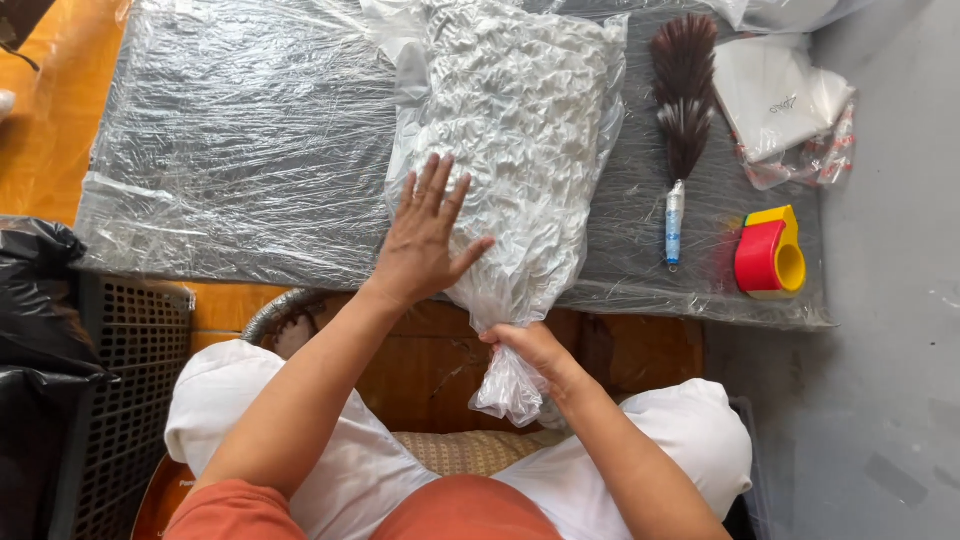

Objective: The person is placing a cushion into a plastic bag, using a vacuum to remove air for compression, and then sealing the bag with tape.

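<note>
A clear plastic bag [525, 130] stuffed with white crinkled fabric lies on a dark board wrapped in plastic film [230, 150]. My left hand [425, 235] rests flat on the bag's near left part, fingers spread. My right hand [535, 350] grips the bag's gathered neck [505, 385] just off the board's near edge, and the twisted end hangs down over my lap.
A feather duster [683, 120] lies right of the bag. A red and yellow tape dispenser [768, 255] sits at the board's right near corner. Packets of folded white goods [785, 100] lie at the far right. A black crate [120, 380] and black bag [35, 290] stand left.
</note>
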